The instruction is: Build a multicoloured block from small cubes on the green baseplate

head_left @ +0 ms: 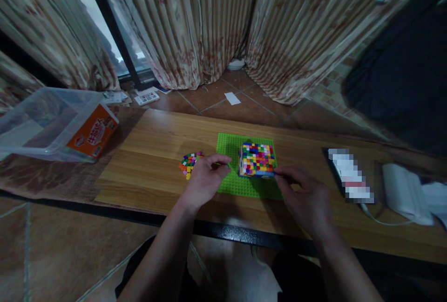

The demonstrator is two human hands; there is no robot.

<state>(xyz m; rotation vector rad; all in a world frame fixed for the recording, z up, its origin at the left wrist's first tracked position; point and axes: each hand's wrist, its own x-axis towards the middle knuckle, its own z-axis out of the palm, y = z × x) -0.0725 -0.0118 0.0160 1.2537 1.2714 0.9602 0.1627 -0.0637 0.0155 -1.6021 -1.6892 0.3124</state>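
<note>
A right hand point(310, 199) is bringing thumb and forefinger together at the near right corner of a multicolored toy-brick block point(256, 160), which is sitting on a green baseplate point(228, 183). The left hand point(204, 178) is hovering beside it, thumb and forefinger nearly meeting, any brick between them too small to tell. The block is standing several layers high, its top mostly covered, seemingly well advanced; loose bricks point(189, 161) are lying left of the baseplate.

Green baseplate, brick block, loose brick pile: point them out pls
green baseplate point(228, 185): head view, bare lower-left area
brick block point(257, 157): head view, middle of top face
loose brick pile point(190, 161): head view, middle of pile
</note>
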